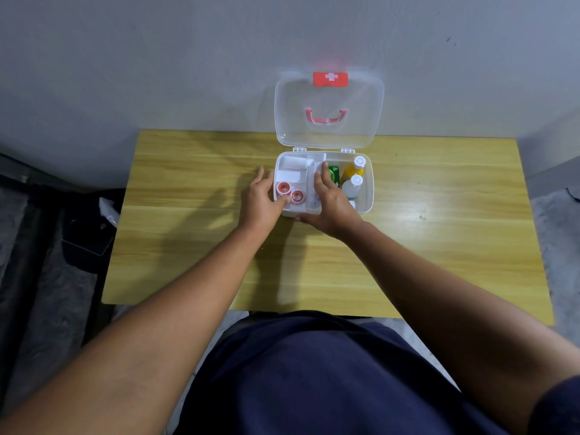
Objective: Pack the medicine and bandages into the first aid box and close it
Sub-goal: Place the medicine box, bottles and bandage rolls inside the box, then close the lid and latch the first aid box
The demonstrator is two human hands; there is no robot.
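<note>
The white first aid box (369,186) stands open at the back of the wooden table (188,246), its clear lid (329,127) upright against the wall. A white inner tray (301,211) fills the box's left half, holding white bandages (294,163) and two red tape rolls (284,187). To the right of the tray lie a green medicine box (334,172), a yellow bottle (354,168) and a white bottle (352,186). My left hand (260,200) grips the tray's left edge, thumb by the tape rolls. My right hand (333,208) grips the tray's right edge, fingers over its divider.
The grey wall rises directly behind the table and the lid. A dark bag (89,233) sits on the floor to the left of the table. My lap in dark blue cloth is against the table's near edge.
</note>
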